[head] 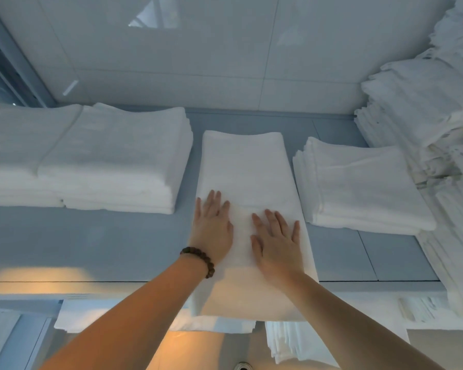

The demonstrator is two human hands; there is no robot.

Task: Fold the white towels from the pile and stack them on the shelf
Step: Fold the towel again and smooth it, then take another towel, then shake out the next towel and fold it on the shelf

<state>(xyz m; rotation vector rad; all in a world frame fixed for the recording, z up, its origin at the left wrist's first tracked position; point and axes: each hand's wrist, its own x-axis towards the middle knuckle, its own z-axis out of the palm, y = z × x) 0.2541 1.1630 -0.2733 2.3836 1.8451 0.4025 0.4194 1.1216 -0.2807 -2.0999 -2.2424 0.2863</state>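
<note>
Directly beneath left grip [211,228] and right grip [277,244], folded towel [245,161]

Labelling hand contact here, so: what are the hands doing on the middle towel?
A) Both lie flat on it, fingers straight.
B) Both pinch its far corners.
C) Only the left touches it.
A: the left hand and right hand both lie flat, fingers straight, on the middle towel.

A dark brown bracelet of round beads [198,259] circles the wrist just behind the left hand [211,231]. The left forearm [134,319] and right forearm [353,324] are bare.
</note>
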